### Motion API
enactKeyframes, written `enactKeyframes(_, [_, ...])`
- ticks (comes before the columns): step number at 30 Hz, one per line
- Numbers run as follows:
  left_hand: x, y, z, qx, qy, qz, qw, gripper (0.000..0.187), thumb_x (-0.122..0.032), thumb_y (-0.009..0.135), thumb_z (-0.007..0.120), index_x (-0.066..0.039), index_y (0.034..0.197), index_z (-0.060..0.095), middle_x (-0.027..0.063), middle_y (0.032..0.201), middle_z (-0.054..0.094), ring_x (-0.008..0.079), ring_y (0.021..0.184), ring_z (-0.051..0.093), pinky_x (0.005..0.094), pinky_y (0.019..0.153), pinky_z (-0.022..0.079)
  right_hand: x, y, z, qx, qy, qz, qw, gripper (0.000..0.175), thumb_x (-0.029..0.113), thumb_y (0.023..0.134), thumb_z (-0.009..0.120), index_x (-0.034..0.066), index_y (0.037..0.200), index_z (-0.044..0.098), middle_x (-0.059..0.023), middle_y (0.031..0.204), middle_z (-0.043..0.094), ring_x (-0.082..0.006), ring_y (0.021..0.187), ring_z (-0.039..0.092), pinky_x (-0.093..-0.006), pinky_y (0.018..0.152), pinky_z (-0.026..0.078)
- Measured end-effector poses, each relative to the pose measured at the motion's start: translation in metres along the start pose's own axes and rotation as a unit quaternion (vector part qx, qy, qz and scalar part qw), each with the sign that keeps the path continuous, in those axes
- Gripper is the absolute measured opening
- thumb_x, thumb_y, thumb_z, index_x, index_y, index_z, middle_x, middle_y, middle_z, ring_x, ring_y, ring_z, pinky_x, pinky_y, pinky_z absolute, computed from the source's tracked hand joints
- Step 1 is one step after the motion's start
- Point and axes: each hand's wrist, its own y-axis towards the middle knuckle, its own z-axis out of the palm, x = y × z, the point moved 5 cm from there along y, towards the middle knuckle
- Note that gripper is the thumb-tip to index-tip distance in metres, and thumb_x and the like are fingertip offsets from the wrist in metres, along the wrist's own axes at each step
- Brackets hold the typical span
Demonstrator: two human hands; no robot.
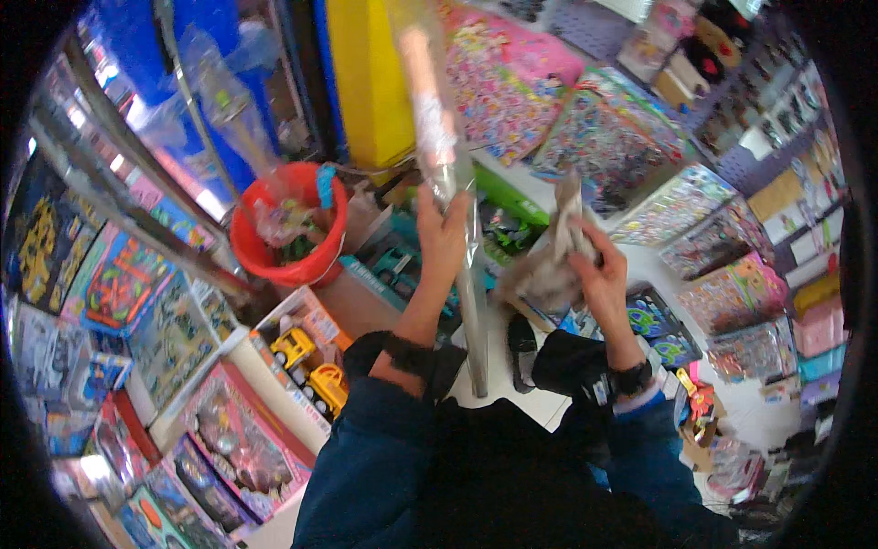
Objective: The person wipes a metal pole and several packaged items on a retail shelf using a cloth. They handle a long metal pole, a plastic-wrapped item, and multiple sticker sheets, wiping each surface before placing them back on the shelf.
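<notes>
My left hand (444,240) grips a long, slim tube-like thing in clear plastic wrap (437,134), its upper part pale pink and white. It stretches from the top of the view down towards my feet. A crumpled grey-beige cloth (545,278) hangs from my right hand (598,264), pinched between thumb and fingers. Below the hands stand boxed toys, among them a teal toy vehicle box (384,267) and a green toy box (511,199). The cloth hides part of the boxes beneath it, and motion blurs its edges.
Left of my hands stands a red bucket (288,267) holding plastic-wrapped items. A box with yellow toy trucks (312,367) lies nearer. A yellow panel (367,89) rises behind. Bags of small colourful pieces (610,137) line the right, and metal poles (137,206) slant across the left.
</notes>
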Motion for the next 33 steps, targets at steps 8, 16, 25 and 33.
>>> enactKeyframes(8, [-0.025,-0.060,0.056,0.095,-0.028,-0.026,0.995,0.045,0.000,0.087,0.057,0.000,0.130,0.043,0.0094,0.104,0.060,0.0159,0.090,0.057,0.0296,0.080,0.047,0.123,0.107,0.031,-0.120,-0.131,-0.282,0.943,0.047,0.009,0.075,0.063,0.0138,0.121,0.062,-0.0196,0.109,0.056,-0.0368,0.096,0.058,-0.0407,0.081,0.050])
enactKeyframes(16, [-0.024,-0.056,0.049,0.092,-0.095,-0.023,0.991,0.054,0.005,0.086,0.055,-0.003,0.138,0.041,0.0088,0.113,0.059,0.0159,0.099,0.057,0.0288,0.084,0.047,0.068,0.053,0.059,0.032,-0.227,-0.201,0.952,0.045,0.010,0.076,0.059,0.0166,0.121,0.062,-0.0192,0.093,0.051,-0.0410,0.089,0.057,-0.0490,0.074,0.050])
enactKeyframes(25, [-0.015,-0.049,0.037,0.062,0.093,0.044,0.993,0.062,0.000,0.083,0.062,-0.002,0.141,0.038,0.0203,0.124,0.058,0.0282,0.107,0.060,0.0356,0.092,0.046,0.000,0.020,0.020,0.016,0.009,-0.050,0.999,0.045,-0.001,0.082,0.050,0.0081,0.125,0.060,-0.0103,0.105,0.063,-0.0194,0.096,0.062,-0.0306,0.084,0.050])
enactKeyframes(33, [-0.029,-0.073,0.058,0.104,0.198,0.076,0.972,0.067,-0.001,0.083,0.064,-0.003,0.143,0.036,0.0257,0.131,0.052,0.0393,0.109,0.059,0.0380,0.087,0.049,0.111,0.038,0.036,-0.055,-0.304,-0.397,0.864,0.042,0.006,0.068,0.066,0.0163,0.108,0.069,-0.0144,0.114,0.054,-0.0354,0.099,0.054,-0.0393,0.080,0.050])
